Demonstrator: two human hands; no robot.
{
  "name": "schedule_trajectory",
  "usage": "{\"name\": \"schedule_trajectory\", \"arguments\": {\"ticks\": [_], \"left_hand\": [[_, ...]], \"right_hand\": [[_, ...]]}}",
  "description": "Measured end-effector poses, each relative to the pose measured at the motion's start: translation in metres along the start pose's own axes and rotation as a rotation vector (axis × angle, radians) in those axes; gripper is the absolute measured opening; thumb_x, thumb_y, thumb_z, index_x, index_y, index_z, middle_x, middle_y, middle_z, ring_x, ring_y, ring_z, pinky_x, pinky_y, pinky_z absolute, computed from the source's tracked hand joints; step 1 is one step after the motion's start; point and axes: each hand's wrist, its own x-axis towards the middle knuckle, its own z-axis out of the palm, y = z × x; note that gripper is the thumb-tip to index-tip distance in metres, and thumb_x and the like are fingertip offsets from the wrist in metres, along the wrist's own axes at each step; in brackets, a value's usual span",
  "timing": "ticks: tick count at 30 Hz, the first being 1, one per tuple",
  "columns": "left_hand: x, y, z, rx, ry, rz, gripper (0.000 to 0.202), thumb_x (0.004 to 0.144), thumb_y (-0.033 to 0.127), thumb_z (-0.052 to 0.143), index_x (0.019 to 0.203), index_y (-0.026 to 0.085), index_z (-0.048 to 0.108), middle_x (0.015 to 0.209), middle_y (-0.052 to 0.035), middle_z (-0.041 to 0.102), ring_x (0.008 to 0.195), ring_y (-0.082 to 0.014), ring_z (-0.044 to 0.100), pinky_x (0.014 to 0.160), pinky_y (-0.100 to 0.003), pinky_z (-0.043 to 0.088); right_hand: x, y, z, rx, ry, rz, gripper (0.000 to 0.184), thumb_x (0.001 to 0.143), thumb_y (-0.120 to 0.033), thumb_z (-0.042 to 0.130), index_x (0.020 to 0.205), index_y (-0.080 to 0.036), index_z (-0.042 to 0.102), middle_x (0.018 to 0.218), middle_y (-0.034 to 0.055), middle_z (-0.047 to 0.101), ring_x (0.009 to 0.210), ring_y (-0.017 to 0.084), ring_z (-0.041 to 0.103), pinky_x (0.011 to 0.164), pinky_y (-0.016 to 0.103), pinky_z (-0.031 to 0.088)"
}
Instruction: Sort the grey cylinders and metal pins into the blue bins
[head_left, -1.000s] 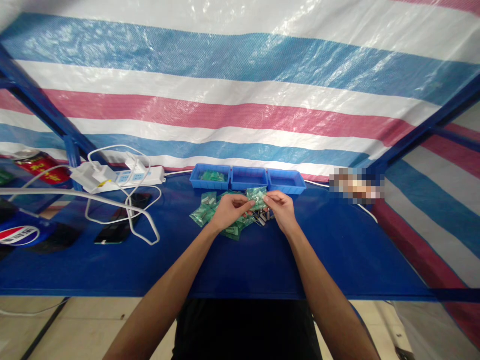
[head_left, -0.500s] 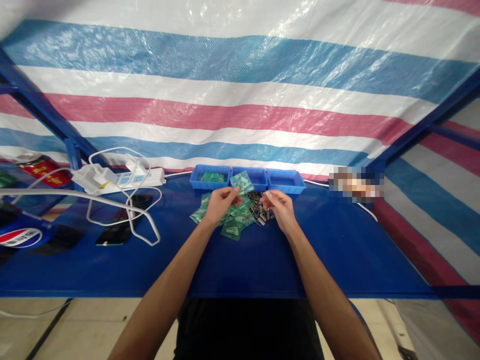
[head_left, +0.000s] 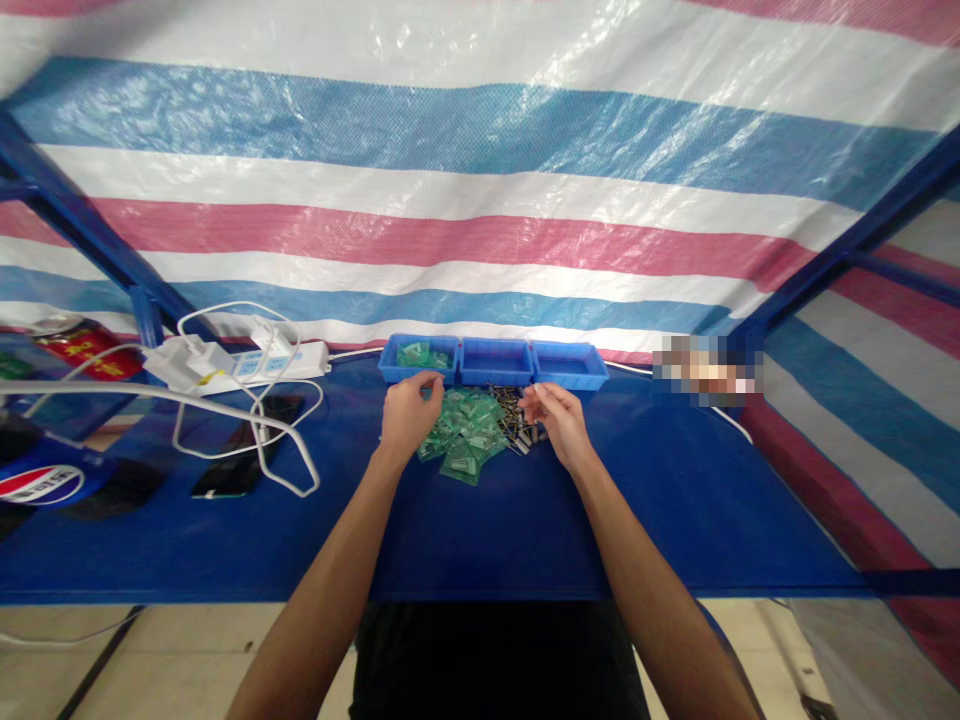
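Note:
My left hand point(head_left: 406, 412) hovers at the front edge of the left blue tray point(head_left: 397, 375), which has green packets point(head_left: 420, 353) in it. Its fingers are loosely curled and nothing shows in them. A pile of green plastic packets point(head_left: 466, 432) lies on the blue table point(head_left: 480, 520) between my hands. Beside the pile sits a heap of small dark metal parts point(head_left: 516, 410). Just above those parts, my right hand point(head_left: 553, 422) has its fingertips pinched together; what they hold is too small to make out. The middle tray point(head_left: 496, 377) and the right tray point(head_left: 570, 380) look empty.
A white power strip point(head_left: 285, 362) with plugs and looping white cables point(head_left: 285, 470) lies at the back left, over two dark phones point(head_left: 232, 470). A red can point(head_left: 82, 342) and a Pepsi bottle point(head_left: 37, 482) sit at the far left. A striped tarp point(head_left: 480, 230) closes the back.
My left hand carried a green packet from the middle up and left to the left tray and no longer holds it. My right hand stayed over the metal parts.

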Motion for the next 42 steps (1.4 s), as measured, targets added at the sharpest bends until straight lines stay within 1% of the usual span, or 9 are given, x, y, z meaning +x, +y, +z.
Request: {"name": "schedule_trajectory", "arguments": {"ticks": [3, 6, 11, 19, 27, 30, 34, 37, 42], "left_hand": [[-0.015, 0.003, -0.007, 0.477, -0.035, 0.061, 0.024, 0.096, 0.029, 0.054, 0.098, 0.02, 0.077, 0.105, -0.0134, 0.076, 0.115, -0.0349, 0.063, 0.099, -0.046, 0.05], [-0.028, 0.004, -0.007, 0.679, -0.055, -0.018, 0.029, 0.097, 0.037, 0.056, 0.116, 0.023, 0.072, 0.12, -0.0158, 0.069, 0.118, -0.0408, 0.057, 0.093, -0.054, 0.05], [-0.034, 0.001, 0.007, 0.698, -0.071, -0.062, 0.041, 0.102, 0.035, 0.049, 0.139, 0.026, 0.061, 0.129, -0.0184, 0.059, 0.117, -0.042, 0.055, 0.09, -0.058, 0.049], [-0.025, -0.014, 0.026, 0.573, 0.068, 0.115, 0.036, 0.102, 0.026, 0.048, 0.134, 0.021, 0.064, 0.126, -0.0186, 0.056, 0.113, -0.0355, 0.057, 0.096, -0.046, 0.05], [-0.008, 0.011, 0.018, -0.126, 0.285, 0.204, 0.024, 0.099, 0.022, 0.052, 0.115, 0.02, 0.069, 0.092, -0.0062, 0.06, 0.08, -0.0189, 0.058, 0.081, -0.032, 0.049], [-0.001, 0.035, 0.024, -0.68, 0.187, 0.07, 0.019, 0.092, 0.023, 0.062, 0.11, 0.022, 0.069, 0.077, 0.001, 0.053, 0.062, -0.012, 0.047, 0.061, -0.024, 0.04], [0.003, 0.061, 0.041, -1.217, -0.11, -0.098, 0.018, 0.084, 0.022, 0.071, 0.101, 0.02, 0.069, 0.063, 0.0047, 0.047, 0.051, -0.0075, 0.033, 0.051, -0.02, 0.03], [0.002, 0.068, 0.052, -1.412, -0.209, -0.194, 0.017, 0.082, 0.022, 0.073, 0.098, 0.019, 0.069, 0.059, 0.005, 0.047, 0.049, -0.0065, 0.029, 0.048, -0.019, 0.025], [0.001, 0.062, 0.064, -1.502, -0.222, -0.242, 0.017, 0.082, 0.022, 0.076, 0.096, 0.019, 0.067, 0.058, 0.0061, 0.045, 0.048, -0.0058, 0.029, 0.046, -0.018, 0.024]], "right_hand": [[0.0, 0.0, 0.001, 0.015, -0.011, 0.002, 0.031, 0.084, -0.05, 0.079, 0.091, -0.021, 0.079, 0.08, 0.0047, 0.078, 0.059, 0.013, 0.062, 0.057, 0.027, 0.047], [-0.001, 0.0, 0.001, 0.02, -0.02, 0.007, 0.03, 0.085, -0.05, 0.078, 0.091, -0.021, 0.079, 0.079, 0.0049, 0.078, 0.059, 0.014, 0.062, 0.057, 0.027, 0.048], [-0.001, 0.0, 0.002, 0.016, -0.025, 0.009, 0.031, 0.084, -0.051, 0.077, 0.091, -0.021, 0.079, 0.08, 0.0053, 0.078, 0.06, 0.015, 0.063, 0.058, 0.028, 0.049], [-0.001, 0.002, 0.001, 0.016, -0.038, 0.004, 0.032, 0.085, -0.052, 0.076, 0.092, -0.021, 0.078, 0.08, 0.0053, 0.078, 0.061, 0.015, 0.064, 0.058, 0.027, 0.05], [-0.002, 0.004, 0.003, -0.119, -0.066, -0.045, 0.032, 0.085, -0.052, 0.078, 0.092, -0.021, 0.077, 0.081, 0.0052, 0.078, 0.06, 0.014, 0.064, 0.057, 0.027, 0.051], [-0.003, 0.005, 0.007, -0.205, -0.094, -0.063, 0.034, 0.083, -0.053, 0.08, 0.097, -0.022, 0.074, 0.083, 0.0042, 0.078, 0.056, 0.014, 0.063, 0.049, 0.025, 0.047], [-0.007, 0.006, 0.013, -0.257, -0.17, -0.033, 0.038, 0.083, -0.055, 0.079, 0.1, -0.022, 0.071, 0.086, 0.003, 0.078, 0.044, 0.01, 0.057, 0.039, 0.024, 0.039], [-0.01, 0.008, 0.018, -0.276, -0.209, -0.005, 0.038, 0.081, -0.057, 0.08, 0.089, -0.02, 0.072, 0.069, -0.0004, 0.071, 0.038, 0.009, 0.052, 0.037, 0.023, 0.038], [-0.01, 0.009, 0.023, -0.254, -0.255, 0.016, 0.039, 0.078, -0.056, 0.083, 0.078, -0.019, 0.072, 0.044, -0.0063, 0.054, 0.033, 0.008, 0.042, 0.036, 0.023, 0.031]]}}
